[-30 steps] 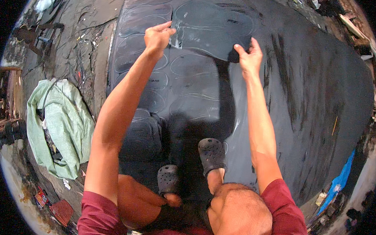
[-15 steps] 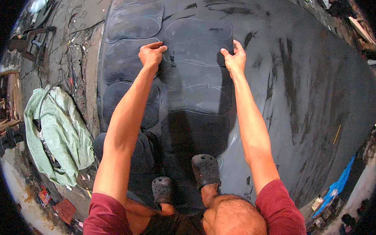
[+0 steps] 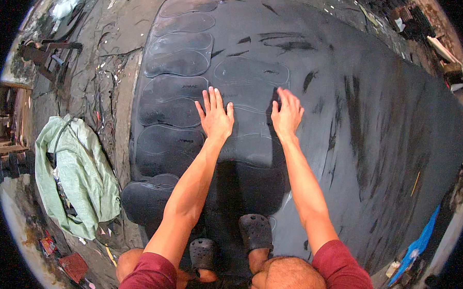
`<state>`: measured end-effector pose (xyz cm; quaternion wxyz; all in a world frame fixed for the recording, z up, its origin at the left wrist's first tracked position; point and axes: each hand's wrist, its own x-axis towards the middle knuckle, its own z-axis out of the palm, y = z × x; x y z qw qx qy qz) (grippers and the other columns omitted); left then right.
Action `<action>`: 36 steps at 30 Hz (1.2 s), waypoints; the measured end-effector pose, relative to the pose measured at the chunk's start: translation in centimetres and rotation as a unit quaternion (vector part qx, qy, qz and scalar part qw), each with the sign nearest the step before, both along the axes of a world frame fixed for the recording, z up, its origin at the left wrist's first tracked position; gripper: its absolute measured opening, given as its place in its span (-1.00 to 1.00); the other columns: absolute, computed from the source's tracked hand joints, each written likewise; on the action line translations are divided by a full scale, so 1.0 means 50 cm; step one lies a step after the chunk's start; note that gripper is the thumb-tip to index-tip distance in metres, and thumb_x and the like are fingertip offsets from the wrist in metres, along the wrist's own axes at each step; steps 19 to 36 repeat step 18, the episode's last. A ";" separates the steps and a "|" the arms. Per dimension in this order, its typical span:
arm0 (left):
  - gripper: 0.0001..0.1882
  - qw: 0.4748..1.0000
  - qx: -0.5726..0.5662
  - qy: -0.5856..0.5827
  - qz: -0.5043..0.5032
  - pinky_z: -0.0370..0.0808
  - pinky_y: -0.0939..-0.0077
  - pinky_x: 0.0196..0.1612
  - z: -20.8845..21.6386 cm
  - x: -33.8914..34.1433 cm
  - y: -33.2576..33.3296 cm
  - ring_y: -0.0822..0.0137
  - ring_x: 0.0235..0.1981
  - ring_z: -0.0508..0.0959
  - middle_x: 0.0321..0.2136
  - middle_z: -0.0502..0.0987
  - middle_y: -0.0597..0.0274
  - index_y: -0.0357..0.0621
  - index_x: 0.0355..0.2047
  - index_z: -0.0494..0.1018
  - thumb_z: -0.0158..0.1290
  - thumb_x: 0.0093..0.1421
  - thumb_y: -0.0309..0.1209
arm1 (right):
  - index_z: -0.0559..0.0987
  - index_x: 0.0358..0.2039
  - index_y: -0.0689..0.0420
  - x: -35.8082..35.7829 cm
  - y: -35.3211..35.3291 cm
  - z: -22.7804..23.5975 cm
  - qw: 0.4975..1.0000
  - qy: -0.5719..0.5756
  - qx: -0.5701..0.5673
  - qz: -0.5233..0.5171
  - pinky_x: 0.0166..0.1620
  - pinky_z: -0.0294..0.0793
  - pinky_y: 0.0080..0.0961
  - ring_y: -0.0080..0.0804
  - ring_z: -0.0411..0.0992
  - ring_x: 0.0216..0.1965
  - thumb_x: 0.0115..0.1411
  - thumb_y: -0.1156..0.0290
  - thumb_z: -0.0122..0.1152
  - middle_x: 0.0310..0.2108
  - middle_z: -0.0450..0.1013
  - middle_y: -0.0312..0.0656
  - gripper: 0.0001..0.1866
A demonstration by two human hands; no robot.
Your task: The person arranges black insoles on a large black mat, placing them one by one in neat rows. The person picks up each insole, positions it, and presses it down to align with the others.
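A large dark sheet, rubber-like, lies spread on the ground. Pale sole-shaped outlines run across it, and several flat, black, sole-shaped pieces lie in a column on its left side. My left hand is over the middle column with its fingers spread and flat, at the left edge of a sole-shaped piece. To its right, my right hand hovers at or just above the right edge of the same column, fingers stretched and slightly blurred. Neither hand holds anything. Whether the palms touch the pieces I cannot tell.
My feet in black clogs stand on the sheet close to me. A pale green cloth or sack lies on the littered ground at left. Blue plastic is at the lower right, and a metal frame stands far left.
Both hands have let go of the piece's side edges. My left hand has moved right and flattened, my right hand's fingers have straightened, and the whole view has shifted, with the scene lower.
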<state>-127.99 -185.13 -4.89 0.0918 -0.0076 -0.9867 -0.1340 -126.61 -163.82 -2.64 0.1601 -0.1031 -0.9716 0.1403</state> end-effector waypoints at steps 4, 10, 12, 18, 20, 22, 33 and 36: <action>-0.30 0.994 -0.040 -0.092 -0.044 -0.30 -0.11 0.45 0.043 -0.021 -0.035 0.06 0.46 -0.01 0.39 0.17 0.19 -0.13 0.34 0.20 -0.11 0.35 0.05 | 0.60 0.06 -0.08 -0.004 0.036 -0.005 0.992 -0.109 -0.038 0.046 0.24 0.19 -0.10 -0.31 0.27 0.26 0.19 0.18 0.24 0.24 0.36 -0.29 -0.59; -0.40 0.974 -0.131 -0.097 -0.157 -0.30 -0.12 0.45 0.121 -0.023 -0.147 0.08 0.44 0.04 0.34 0.27 0.27 0.01 0.27 0.31 0.01 0.29 -0.04 | 0.56 0.11 -0.09 0.025 0.001 0.046 0.988 -0.150 -0.015 0.045 0.26 0.10 0.12 -0.30 0.18 0.37 0.17 0.08 0.29 0.33 0.29 -0.31 -0.51; -0.46 0.957 -0.111 -0.058 -0.260 -0.17 -0.10 0.45 0.136 0.021 -0.194 0.03 0.44 0.06 0.33 0.28 0.22 0.05 0.21 0.37 0.10 0.24 -0.12 | 0.58 0.07 0.00 0.064 -0.016 0.020 0.996 -0.075 0.020 0.033 0.27 0.13 0.04 -0.22 0.23 0.33 0.24 0.15 0.20 0.26 0.37 -0.23 -0.59; -0.25 0.955 0.017 -0.200 -0.220 -0.13 -0.06 0.46 0.260 0.287 -0.529 -0.07 0.46 -0.07 0.36 0.19 0.09 0.08 0.25 0.35 0.30 0.06 -0.05 | 0.61 -0.14 0.18 0.315 -0.266 0.064 0.910 -0.038 -0.389 0.139 0.02 0.47 -0.14 -0.11 0.55 -0.10 0.24 0.32 0.16 -0.14 0.58 0.09 -0.73; -0.25 0.955 0.017 -0.200 -0.220 -0.13 -0.06 0.46 0.260 0.287 -0.529 -0.07 0.46 -0.07 0.36 0.19 0.09 0.08 0.25 0.35 0.30 0.06 -0.05 | 0.61 -0.14 0.18 0.315 -0.266 0.064 0.910 -0.038 -0.389 0.139 0.02 0.47 -0.14 -0.11 0.55 -0.10 0.24 0.32 0.16 -0.14 0.58 0.09 -0.73; -0.25 0.955 0.017 -0.200 -0.220 -0.13 -0.06 0.46 0.260 0.287 -0.529 -0.07 0.46 -0.07 0.36 0.19 0.09 0.08 0.25 0.35 0.30 0.06 -0.05 | 0.61 -0.14 0.18 0.315 -0.266 0.064 0.910 -0.038 -0.389 0.139 0.02 0.47 -0.14 -0.11 0.55 -0.10 0.24 0.32 0.16 -0.14 0.58 0.09 -0.73; -0.25 0.955 0.017 -0.200 -0.220 -0.13 -0.06 0.46 0.260 0.287 -0.529 -0.07 0.46 -0.07 0.36 0.19 0.09 0.08 0.25 0.35 0.30 0.06 -0.05 | 0.61 -0.14 0.18 0.315 -0.266 0.064 0.910 -0.038 -0.389 0.139 0.02 0.47 -0.14 -0.11 0.55 -0.10 0.24 0.32 0.16 -0.14 0.58 0.09 -0.73; -0.25 0.955 0.017 -0.200 -0.220 -0.13 -0.06 0.46 0.260 0.287 -0.529 -0.07 0.46 -0.07 0.36 0.19 0.09 0.08 0.25 0.35 0.30 0.06 -0.05 | 0.61 -0.14 0.18 0.315 -0.266 0.064 0.910 -0.038 -0.389 0.139 0.02 0.47 -0.14 -0.11 0.55 -0.10 0.24 0.32 0.16 -0.14 0.58 0.09 -0.73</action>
